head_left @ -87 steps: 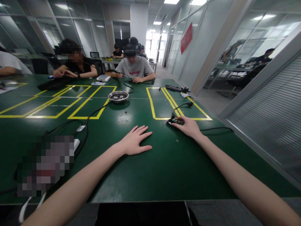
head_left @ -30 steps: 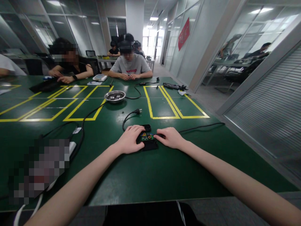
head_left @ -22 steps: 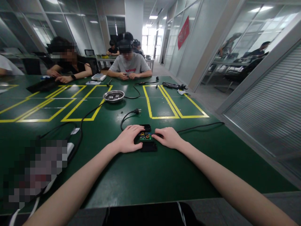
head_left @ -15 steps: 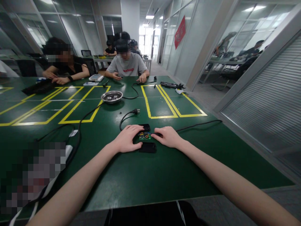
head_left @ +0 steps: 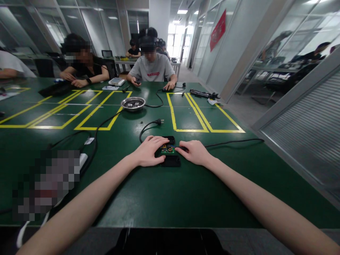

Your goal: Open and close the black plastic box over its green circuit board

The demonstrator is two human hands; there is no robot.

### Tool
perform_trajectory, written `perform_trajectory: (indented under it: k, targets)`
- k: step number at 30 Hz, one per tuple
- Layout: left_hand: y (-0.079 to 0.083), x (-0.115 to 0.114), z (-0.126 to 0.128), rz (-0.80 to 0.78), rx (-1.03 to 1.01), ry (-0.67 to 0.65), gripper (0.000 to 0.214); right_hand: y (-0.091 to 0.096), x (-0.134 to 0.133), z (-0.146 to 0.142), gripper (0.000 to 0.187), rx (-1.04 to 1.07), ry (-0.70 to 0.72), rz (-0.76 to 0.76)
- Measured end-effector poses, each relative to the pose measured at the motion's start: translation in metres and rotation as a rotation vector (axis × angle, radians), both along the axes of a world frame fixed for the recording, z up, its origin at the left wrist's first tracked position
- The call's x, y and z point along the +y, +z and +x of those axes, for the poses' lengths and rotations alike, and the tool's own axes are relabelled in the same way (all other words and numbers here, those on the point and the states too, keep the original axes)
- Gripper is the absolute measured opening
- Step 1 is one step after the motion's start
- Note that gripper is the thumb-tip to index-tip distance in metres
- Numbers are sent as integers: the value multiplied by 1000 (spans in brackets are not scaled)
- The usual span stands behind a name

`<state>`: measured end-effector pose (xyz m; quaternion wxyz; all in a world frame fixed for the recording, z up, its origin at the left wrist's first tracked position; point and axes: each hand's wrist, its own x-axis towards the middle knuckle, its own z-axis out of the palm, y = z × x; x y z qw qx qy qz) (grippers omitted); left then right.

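A small green circuit board [head_left: 168,149] with copper-wound coils lies between my hands. Just beyond it is one black plastic case half [head_left: 170,139], and nearer me another black case half [head_left: 172,162]. My left hand [head_left: 150,151] curves around the board's left side, thumb and fingers apart, thumb at the near case half and fingertips by the far one; its palm side is hidden. With fingers closed, my right hand [head_left: 196,152] pinches a black cable [head_left: 233,142] at the board's right edge. A second black cable with a plug [head_left: 158,122] curls out behind my left hand.
A metal bowl [head_left: 133,103] with metal parts stands beyond. Yellow tape outlines [head_left: 174,117] mark the green table [head_left: 186,198]. At left lies a blurred-out object [head_left: 50,184] among cables. A black tool-like item [head_left: 203,94] is far right. Co-workers sit opposite, including one in a grey shirt [head_left: 153,69].
The camera view has shifted, moving the scene slightly right and up in the picture. My hands keep nearly the same hold around the board and cable.
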<state>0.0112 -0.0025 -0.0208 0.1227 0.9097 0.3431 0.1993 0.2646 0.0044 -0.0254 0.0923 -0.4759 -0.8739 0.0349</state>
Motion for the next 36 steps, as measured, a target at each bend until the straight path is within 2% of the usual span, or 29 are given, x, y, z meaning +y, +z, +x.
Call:
perform_trajectory:
  k: [2,5,7,9,14,21,27,33,36]
  targets:
    - [2,-1,-1,33,-57,58,52,0,-1,1,37,14,11,-3]
    - [5,1,-4,89,-88,254,36,-1,-2,2,37,29,15,-7]
    - [6,3,-5,85,-17,341,44,-2,-3,3,37,42,18,-2]
    - [6,4,-5,66,61,351,50,-3,-3,4,37,63,24,8]
    - [6,2,0,24,131,362,50,-6,-4,6,40,134,39,36]
    - [17,-2,-3,4,186,476,59,3,-5,12,52,134,52,95]
    - [22,-4,-7,-23,209,444,60,12,-4,20,54,84,11,52]
    - [31,-18,-2,-117,216,325,60,22,-8,28,47,168,198,-96]
    - [32,-21,0,-122,235,281,60,22,-9,28,46,160,226,-129]
